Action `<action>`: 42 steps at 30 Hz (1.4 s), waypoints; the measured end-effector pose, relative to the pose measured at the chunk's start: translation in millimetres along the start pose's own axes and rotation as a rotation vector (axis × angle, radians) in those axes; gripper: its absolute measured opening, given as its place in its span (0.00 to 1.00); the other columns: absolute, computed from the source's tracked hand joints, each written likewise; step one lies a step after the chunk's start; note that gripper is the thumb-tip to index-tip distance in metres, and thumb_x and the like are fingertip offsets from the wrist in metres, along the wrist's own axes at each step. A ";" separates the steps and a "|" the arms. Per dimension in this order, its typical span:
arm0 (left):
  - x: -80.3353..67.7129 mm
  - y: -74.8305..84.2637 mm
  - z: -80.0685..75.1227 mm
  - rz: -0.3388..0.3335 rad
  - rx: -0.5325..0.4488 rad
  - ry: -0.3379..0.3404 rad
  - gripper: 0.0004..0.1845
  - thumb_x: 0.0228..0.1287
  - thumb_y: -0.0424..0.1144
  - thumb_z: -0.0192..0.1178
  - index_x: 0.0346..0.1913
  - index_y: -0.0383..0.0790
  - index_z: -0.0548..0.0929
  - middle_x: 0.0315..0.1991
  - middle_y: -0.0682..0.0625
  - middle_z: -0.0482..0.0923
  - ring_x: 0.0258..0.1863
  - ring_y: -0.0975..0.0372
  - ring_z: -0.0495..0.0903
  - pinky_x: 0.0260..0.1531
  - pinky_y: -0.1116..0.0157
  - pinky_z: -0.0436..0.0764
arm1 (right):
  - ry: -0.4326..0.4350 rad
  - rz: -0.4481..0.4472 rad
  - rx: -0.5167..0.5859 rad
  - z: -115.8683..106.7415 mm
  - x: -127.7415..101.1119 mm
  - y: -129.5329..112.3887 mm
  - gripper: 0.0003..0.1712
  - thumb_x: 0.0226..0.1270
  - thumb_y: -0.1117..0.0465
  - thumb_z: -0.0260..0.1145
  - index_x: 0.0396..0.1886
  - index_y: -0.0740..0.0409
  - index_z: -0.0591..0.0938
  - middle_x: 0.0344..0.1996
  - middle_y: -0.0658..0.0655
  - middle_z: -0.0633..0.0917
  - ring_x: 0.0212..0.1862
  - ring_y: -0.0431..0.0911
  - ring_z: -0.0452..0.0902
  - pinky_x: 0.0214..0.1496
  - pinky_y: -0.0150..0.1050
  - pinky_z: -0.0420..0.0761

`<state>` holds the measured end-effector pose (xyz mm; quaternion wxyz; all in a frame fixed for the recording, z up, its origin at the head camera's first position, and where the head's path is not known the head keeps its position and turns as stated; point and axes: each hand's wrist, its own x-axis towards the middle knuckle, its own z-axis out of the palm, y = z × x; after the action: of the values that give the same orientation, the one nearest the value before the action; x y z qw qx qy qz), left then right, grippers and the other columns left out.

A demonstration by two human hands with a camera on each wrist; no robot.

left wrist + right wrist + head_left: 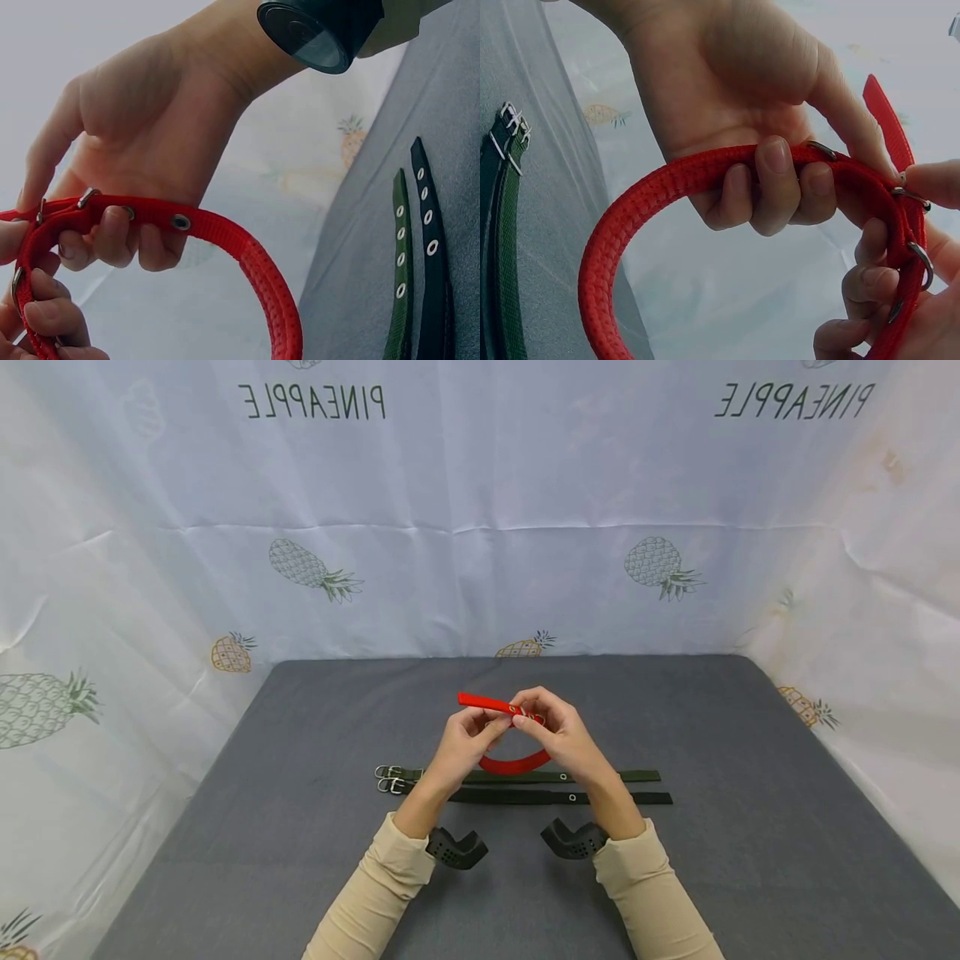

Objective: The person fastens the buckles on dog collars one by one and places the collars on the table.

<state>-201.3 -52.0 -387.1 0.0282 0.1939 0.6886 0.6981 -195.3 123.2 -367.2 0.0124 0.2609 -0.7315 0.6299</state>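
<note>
Red collar (pixel 514 763) held in the air above the middle of the grey table (pixel 750 827), bent into a loop between both hands; the right hand (pixel 564 737) curls its fingers (pixel 769 187) around the strap beside the buckle (pixel 919 259), the left hand (pixel 467 742) pinches the buckle end, and the free tip (pixel 476 700) points left, toward the table's left edge, its long axis crosswise, parallel to the two dark collars (pixel 525 785) lying flat beneath

The head camera looks down and forward over the grey table (pixel 300 860). Both wrist cameras sit very near, sharing the red collar (pixel 247 255).
</note>
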 end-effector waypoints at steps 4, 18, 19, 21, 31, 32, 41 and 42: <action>-0.3 0.0 -0.3 -0.008 0.029 0.005 0.10 0.68 0.32 0.57 0.43 0.25 0.79 0.22 0.58 0.68 0.26 0.66 0.65 0.30 0.70 0.68 | 0.010 0.012 -0.001 0.8 -0.3 -0.2 0.12 0.73 0.63 0.56 0.48 0.68 0.75 0.31 0.43 0.78 0.32 0.39 0.71 0.38 0.31 0.74; -3.0 4.2 -3.4 0.019 0.144 -0.092 0.17 0.67 0.35 0.59 0.55 0.32 0.78 0.50 0.35 0.80 0.42 0.52 0.80 0.45 0.68 0.81 | 0.109 0.101 0.003 -1.4 0.8 0.2 0.14 0.74 0.66 0.51 0.54 0.70 0.69 0.28 0.41 0.77 0.29 0.44 0.68 0.34 0.30 0.72; -3.0 3.8 -3.4 0.027 0.152 -0.094 0.17 0.67 0.35 0.59 0.56 0.33 0.77 0.51 0.35 0.80 0.42 0.51 0.80 0.45 0.68 0.81 | 0.110 0.108 0.001 -1.6 0.9 0.2 0.14 0.75 0.66 0.50 0.54 0.70 0.68 0.28 0.42 0.77 0.29 0.44 0.68 0.34 0.31 0.72; -3.2 3.7 -3.3 0.045 0.158 -0.091 0.16 0.67 0.35 0.59 0.55 0.32 0.77 0.50 0.34 0.80 0.42 0.48 0.80 0.44 0.68 0.81 | 0.116 0.118 -0.003 -1.9 1.2 0.0 0.14 0.74 0.67 0.47 0.54 0.69 0.68 0.29 0.43 0.78 0.29 0.42 0.69 0.35 0.31 0.73; -2.3 2.9 -5.3 0.100 0.171 -0.070 0.17 0.65 0.35 0.61 0.53 0.31 0.78 0.48 0.33 0.81 0.36 0.64 0.81 0.41 0.72 0.81 | 0.085 0.084 0.017 -4.0 0.3 -2.7 0.13 0.72 0.70 0.44 0.53 0.71 0.68 0.34 0.47 0.77 0.31 0.44 0.70 0.37 0.31 0.75; -1.9 2.4 -5.5 0.106 0.167 -0.069 0.17 0.65 0.35 0.61 0.54 0.31 0.77 0.48 0.33 0.81 0.36 0.67 0.80 0.41 0.73 0.81 | 0.089 0.086 0.022 -4.4 0.2 -2.7 0.13 0.72 0.70 0.44 0.53 0.70 0.68 0.34 0.47 0.77 0.31 0.45 0.71 0.37 0.31 0.75; 0.6 -2.3 -7.7 0.146 0.142 -0.067 0.19 0.65 0.33 0.61 0.57 0.33 0.74 0.52 0.34 0.79 0.44 0.68 0.79 0.46 0.73 0.81 | 0.151 0.122 0.122 -7.4 0.5 -4.0 0.15 0.75 0.62 0.40 0.49 0.67 0.69 0.36 0.43 0.75 0.32 0.42 0.68 0.38 0.32 0.73; 0.6 -2.4 -7.6 0.148 0.140 -0.065 0.19 0.65 0.32 0.61 0.58 0.33 0.75 0.52 0.34 0.79 0.44 0.67 0.79 0.46 0.73 0.81 | 0.152 0.119 0.126 -7.7 0.6 -3.9 0.15 0.75 0.62 0.40 0.49 0.67 0.69 0.36 0.43 0.75 0.32 0.41 0.68 0.38 0.32 0.73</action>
<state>-204.7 -59.0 -389.1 -0.0146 0.2684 0.7183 0.6418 -196.7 129.9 -361.9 0.0141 0.1685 -0.7017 0.6921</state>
